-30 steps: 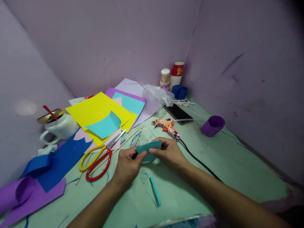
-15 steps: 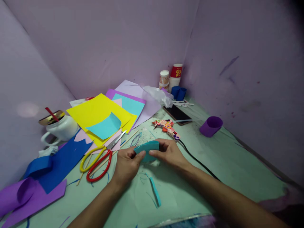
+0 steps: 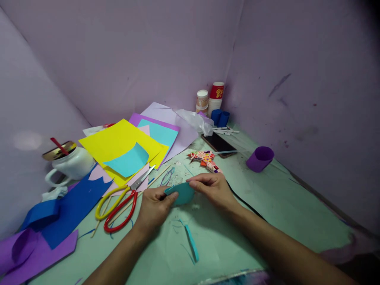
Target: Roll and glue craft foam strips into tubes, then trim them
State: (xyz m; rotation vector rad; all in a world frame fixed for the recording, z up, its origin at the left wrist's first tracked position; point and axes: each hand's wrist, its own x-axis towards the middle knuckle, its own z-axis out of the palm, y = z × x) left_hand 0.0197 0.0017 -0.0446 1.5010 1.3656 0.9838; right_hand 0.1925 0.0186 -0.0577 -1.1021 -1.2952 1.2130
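A rolled teal foam sheet (image 3: pixel 183 194) is held above the table between both hands. My left hand (image 3: pixel 156 208) is closed on its left end, the thumb lying over the near side. At the upper right edge, my right hand (image 3: pixel 212 190) pinches the sheet between thumb and fingers. Below on the table lies a narrow teal strip (image 3: pixel 191 242) with thin scraps beside it. Scissors (image 3: pixel 130 198) with one yellow and one red handle rest open left of my left hand. Beyond my right hand is a flower-patterned glue gun (image 3: pixel 204 159) with a clear glue stick in it.
Yellow sheets (image 3: pixel 115 136) and other coloured sheets are piled at the back. A white mug (image 3: pixel 73 164), blue foam (image 3: pixel 74 209) and purple foam (image 3: pixel 56 253) are at left. A purple tube (image 3: pixel 260 159) stands at right, near a phone (image 3: pixel 221 145). Paper cups (image 3: pixel 216 97) stand in the corner.
My right hand has shifted its grip to the sheet's upper right edge. The teal sheet now shows more of its near face and a rounded lower edge. The view has shifted slightly.
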